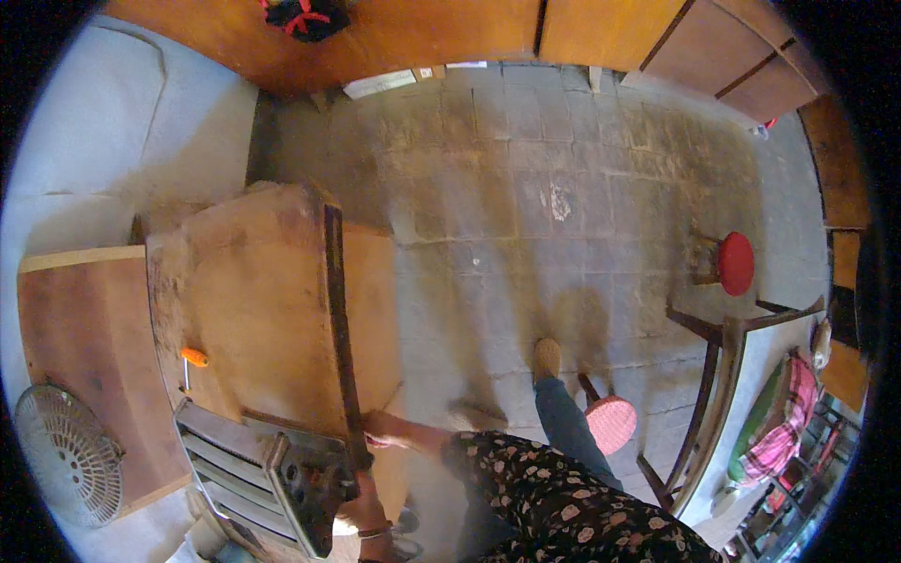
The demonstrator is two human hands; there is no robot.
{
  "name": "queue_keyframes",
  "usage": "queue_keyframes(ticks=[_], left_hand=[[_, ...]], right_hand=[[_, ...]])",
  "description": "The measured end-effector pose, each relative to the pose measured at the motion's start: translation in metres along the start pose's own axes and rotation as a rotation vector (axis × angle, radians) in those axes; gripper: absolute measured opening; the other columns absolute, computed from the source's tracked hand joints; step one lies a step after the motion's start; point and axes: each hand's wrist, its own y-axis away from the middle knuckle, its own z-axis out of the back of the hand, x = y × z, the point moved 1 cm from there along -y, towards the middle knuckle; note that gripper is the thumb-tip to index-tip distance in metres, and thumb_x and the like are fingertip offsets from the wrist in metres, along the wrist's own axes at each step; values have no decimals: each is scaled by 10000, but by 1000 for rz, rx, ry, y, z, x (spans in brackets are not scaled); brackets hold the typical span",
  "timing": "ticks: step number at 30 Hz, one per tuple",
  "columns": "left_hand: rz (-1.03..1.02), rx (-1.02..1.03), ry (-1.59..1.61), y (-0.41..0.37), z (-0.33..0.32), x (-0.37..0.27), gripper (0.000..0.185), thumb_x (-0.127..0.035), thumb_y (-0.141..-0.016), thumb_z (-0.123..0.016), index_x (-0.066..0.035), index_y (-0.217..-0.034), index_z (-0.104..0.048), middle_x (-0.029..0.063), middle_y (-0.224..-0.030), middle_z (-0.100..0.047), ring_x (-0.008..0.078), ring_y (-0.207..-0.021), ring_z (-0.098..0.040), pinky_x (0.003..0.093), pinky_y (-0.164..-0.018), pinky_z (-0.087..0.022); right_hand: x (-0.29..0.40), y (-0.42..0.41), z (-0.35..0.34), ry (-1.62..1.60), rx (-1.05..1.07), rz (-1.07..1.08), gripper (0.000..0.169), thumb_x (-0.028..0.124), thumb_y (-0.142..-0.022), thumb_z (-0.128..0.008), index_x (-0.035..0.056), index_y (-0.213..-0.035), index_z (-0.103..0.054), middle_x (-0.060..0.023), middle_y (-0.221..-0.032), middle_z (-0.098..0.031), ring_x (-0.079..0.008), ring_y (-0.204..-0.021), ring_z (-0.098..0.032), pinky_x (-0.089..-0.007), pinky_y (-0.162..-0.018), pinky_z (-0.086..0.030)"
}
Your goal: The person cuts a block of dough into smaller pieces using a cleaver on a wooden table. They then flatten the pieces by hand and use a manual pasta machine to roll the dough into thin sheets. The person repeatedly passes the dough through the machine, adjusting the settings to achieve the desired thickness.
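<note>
A metal appliance with slats [232, 468] and a dark end face sits at the near edge of a worn wooden tabletop [260, 288]. My left hand [359, 510] is at the appliance's dark side and seems to grip it, its fingers partly hidden. Farther along, my right hand [383, 428] reaches to the table's dark edge. Something small and red shows under that hand, and its fingers are too blurred to tell what they hold. An orange-handled screwdriver [193, 357] lies on the tabletop, just beyond the appliance.
A round slotted grille or basket [70, 457] rests on a lower brown board [77, 317]. Behind my arms stand a pink-topped stool [611, 426] and a red stool [736, 264]. A checked pink cloth [781, 415] lies on a light-topped table [750, 380]. Wooden cabinets [436, 35] line the far side.
</note>
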Motion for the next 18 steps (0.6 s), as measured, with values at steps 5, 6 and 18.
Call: queue_keyframes(ticks=[5, 6, 18], left_hand=[[-163, -18, 8, -4, 0, 40, 709, -198, -679, -779, 49, -1234, -414, 167, -1179, -534, 262, -1012, -556, 374, -870, -481], [-135, -13, -5, -4, 0, 56, 723, -205, -678, -781, 40, -1247, -408, 161, -1186, -532, 263, -1019, -555, 373, -887, -469], [85, 225, -195, -2, 9, -43, 527, -401, -703, -726, -46, -1076, -615, 116, -1084, -625, 254, -1004, -583, 382, -887, -441]], right_hand=[[15, 12, 0, 423, -163, 290, 222, 129, -713, -612, 59, -923, -605, -143, -738, -616, -327, -696, -598, -420, -596, -495], [23, 16, 3, 447, -136, 291, 215, 122, -710, -601, 65, -917, -607, -139, -736, -615, -328, -687, -594, -416, -587, -490], [-93, 56, 33, 496, -366, 368, 200, 237, -883, -541, 44, -931, -518, -75, -662, -528, -187, -524, -537, -327, -455, -433]])
